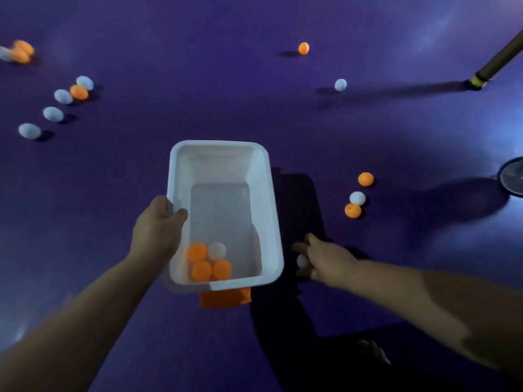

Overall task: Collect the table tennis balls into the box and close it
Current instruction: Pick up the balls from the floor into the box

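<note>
A white plastic box hangs open above the purple floor, tilted toward me. My left hand grips its left rim, thumb inside. In its near corner lie three orange balls and one white ball. My right hand is just right of the box and holds a white ball in its curled fingers. An orange clip sticks out under the box's near edge. Loose balls lie on the floor: a pair of orange ones and a white one to the right.
Several white and orange balls are scattered at the far left. One orange ball and one white ball lie farther back. A dark pole's foot stands at the upper right; a round base sits at the right edge.
</note>
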